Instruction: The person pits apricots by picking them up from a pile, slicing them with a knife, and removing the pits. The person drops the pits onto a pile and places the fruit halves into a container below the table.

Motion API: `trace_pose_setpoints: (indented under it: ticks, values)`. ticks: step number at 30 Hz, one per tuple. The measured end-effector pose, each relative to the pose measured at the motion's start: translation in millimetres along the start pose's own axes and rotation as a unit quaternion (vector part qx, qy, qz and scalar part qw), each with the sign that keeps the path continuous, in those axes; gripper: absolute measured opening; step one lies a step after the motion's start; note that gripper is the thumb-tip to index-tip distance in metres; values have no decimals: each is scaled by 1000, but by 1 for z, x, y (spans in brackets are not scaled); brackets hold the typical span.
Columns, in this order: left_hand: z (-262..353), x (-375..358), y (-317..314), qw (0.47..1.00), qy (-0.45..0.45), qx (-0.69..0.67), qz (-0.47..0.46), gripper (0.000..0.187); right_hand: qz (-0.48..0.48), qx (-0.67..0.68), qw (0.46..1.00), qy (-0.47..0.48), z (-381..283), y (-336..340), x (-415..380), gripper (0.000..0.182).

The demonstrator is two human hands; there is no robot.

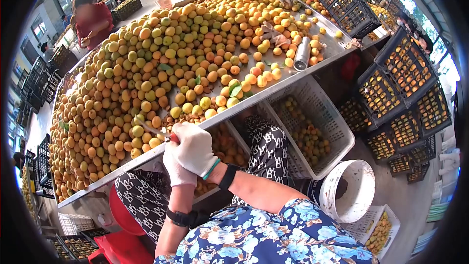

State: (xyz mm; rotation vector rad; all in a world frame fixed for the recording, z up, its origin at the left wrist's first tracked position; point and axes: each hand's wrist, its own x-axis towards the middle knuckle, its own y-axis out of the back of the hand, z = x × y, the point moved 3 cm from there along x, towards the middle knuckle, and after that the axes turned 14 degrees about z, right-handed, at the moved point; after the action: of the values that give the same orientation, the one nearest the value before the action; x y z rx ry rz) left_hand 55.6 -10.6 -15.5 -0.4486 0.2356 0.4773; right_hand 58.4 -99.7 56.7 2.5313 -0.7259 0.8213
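My right hand [197, 149], in a white knit glove, is closed round a knife [157, 130] with a reddish handle. Its curved blade points up and to the left, the tip near a greenish apricot [138, 119] on the pile. Pressed against it from below is my left hand [179, 168], gloved in white too. Those fingers are curled and partly covered by the right hand, so whatever they hold is hidden. Both hands are over the near rim of a metal sorting table [254, 99] heaped with apricots [146, 68].
A can [302, 54] and a loose glove [274, 34] lie among the fruit. Below the rim stand a white crate [337, 134] of fruit and a white bucket [359, 190]. Black crates [400, 76] are stacked at right. Co-workers [93, 19] are across the table.
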Motion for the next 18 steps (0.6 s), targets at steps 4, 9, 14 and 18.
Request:
trace_pose_setpoints:
  ticks: [4, 9, 14, 18]
  values:
    - [-11, 13, -5, 989, 74, -120, -50, 22, 5, -13, 999, -32, 11, -4, 0, 11]
    - [-19, 8, 1, 996, -70, 46, -19, 33, 12, -37, 993, -108, 26, -8, -2, 12]
    - [-15, -3, -9, 985, -5, 171, 37, 53, -24, -8, 986, -163, 57, -4, 4, 11]
    - [17, -21, -5, 963, 264, -26, -48, 44, -48, 362, 827, -428, 83, 16, 1, 7]
